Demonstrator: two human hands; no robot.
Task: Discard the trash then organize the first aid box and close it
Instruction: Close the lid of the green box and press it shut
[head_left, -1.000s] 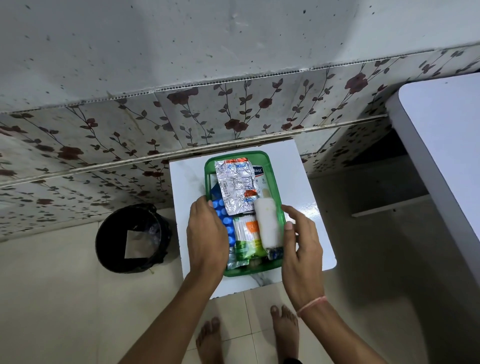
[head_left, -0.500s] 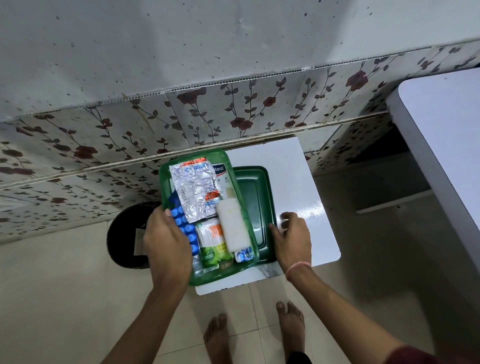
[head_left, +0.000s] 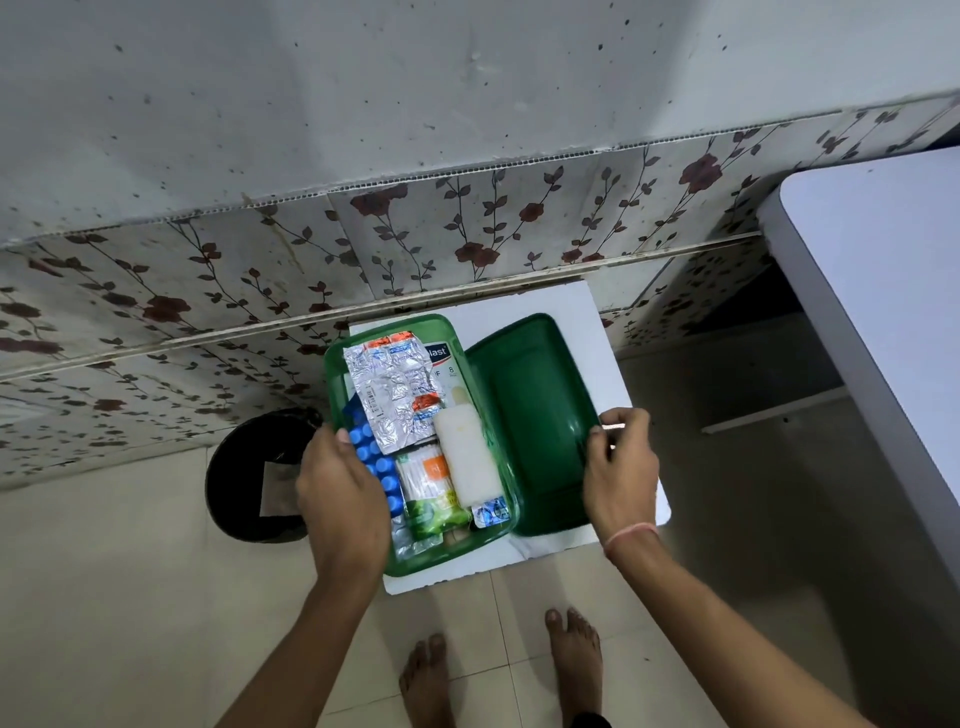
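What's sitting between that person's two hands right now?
In the head view, the open green box of medical supplies and its dark green lid lie between the left hand and right hand.

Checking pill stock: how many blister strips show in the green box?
2: a silver foil strip on top at the far end, and a blue strip along the left side, partly under the left hand. Others may be buried.

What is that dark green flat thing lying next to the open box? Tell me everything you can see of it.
The dark green lid looks like glossy plastic: a rounded rectangle with a raised rim around a shallow recessed panel. It lies flat on the small white table, right of the green box, whose right edge overlaps its left side. The right hand grips its right edge, fingers curled over the rim. It is not on the box.
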